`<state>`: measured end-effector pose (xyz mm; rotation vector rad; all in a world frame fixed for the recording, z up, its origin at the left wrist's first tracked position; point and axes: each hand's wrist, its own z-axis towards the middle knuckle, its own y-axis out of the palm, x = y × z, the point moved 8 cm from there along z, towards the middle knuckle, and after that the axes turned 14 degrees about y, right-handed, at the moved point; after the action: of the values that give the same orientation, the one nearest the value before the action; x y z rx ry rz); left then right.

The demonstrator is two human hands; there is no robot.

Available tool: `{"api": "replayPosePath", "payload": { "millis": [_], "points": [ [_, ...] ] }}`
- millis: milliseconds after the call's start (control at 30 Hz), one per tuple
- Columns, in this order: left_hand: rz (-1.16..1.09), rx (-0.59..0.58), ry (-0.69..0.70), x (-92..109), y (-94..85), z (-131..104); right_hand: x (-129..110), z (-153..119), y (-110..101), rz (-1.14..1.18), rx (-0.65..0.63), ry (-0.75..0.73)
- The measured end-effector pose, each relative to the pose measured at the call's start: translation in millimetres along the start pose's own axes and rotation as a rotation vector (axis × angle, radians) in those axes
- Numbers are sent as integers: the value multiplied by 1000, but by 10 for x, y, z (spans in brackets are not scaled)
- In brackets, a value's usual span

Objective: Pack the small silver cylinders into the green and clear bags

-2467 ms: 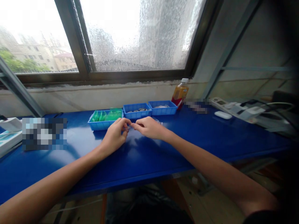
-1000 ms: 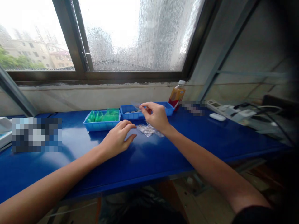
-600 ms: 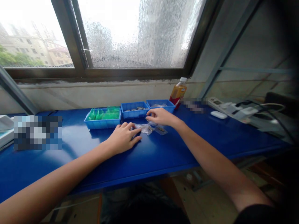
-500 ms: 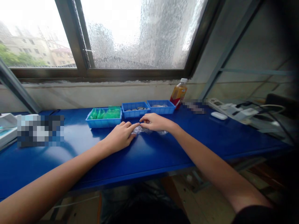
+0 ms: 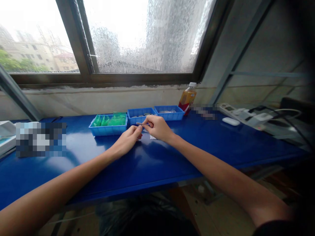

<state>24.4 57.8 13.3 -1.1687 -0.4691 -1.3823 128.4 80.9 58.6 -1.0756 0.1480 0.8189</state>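
My right hand point(image 5: 158, 127) is closed in a pinch on a small thin piece point(image 5: 139, 123), too small to name. Just left of it, my left hand point(image 5: 128, 138) is closed, its thumb against the near side of that piece; what its curled fingers hold is hidden. Partly covered by my right hand, a clear plastic bag point(image 5: 153, 137) shows below the fingers. Behind the hands stands a blue bin of small metallic parts point(image 5: 130, 112), half hidden by my right hand.
A blue bin point(image 5: 109, 131) with green packets stands left of the hands. Another blue bin point(image 5: 169, 116) holds clear plastic items, beside an amber drink bottle point(image 5: 187, 98). Farther right lie a white case point(image 5: 230, 121) and power strips point(image 5: 242, 114). The blue table point(image 5: 147, 173) ends near my body.
Both hands have shifted slightly left and lifted from the plastic bag they were pressing. The thin piece now shows between the fingertips, and the left fingers have curled in.
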Motion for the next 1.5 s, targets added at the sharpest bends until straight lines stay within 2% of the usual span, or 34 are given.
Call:
{"api": "replayPosePath", "payload": {
  "millis": [100,167,233,333,433,500,567,600,700,733,800,867,933,1033,1167,1333,1500],
  "points": [
    [-351,136,-124,-100,-53,37,-138,-59,-68,24,25,-109],
    [-363,207,-97,-106,-141,62,-191,-82,-99,40,37,-147],
    [-182,270,24,-34,-280,77,-175,-67,-120,82,38,-101],
    [338,295,373,288,-399,51,-55,-12,-44,267,-93,88],
    [742,216,673,541,-279,-32,10,-6,97,507,-251,239],
    [867,145,742,569,-182,-55,40,6,111,569,-243,290],
    [918,67,714,505,-94,-35,91,55,9,482,-138,286],
    [919,21,680,448,-48,-14,127,95,-96,379,-46,261],
    [872,-152,577,231,121,55,301,218,-528,-21,312,186],
    [853,-220,548,157,182,74,411,255,-646,-113,398,211],
    [828,-349,494,31,283,99,673,318,-769,-267,459,324],
    [833,-430,458,-35,325,104,860,333,-736,-365,407,408],
    [866,-452,452,-31,318,92,878,303,-557,-393,265,392],
    [920,-440,456,26,284,51,658,198,-198,-340,16,279],
    [951,-445,439,63,278,4,409,75,133,-302,-205,199],
    [931,-466,426,44,287,3,449,40,297,-250,-303,156],
    [859,-418,421,4,268,3,519,29,416,-201,-381,230]
  ]
}}
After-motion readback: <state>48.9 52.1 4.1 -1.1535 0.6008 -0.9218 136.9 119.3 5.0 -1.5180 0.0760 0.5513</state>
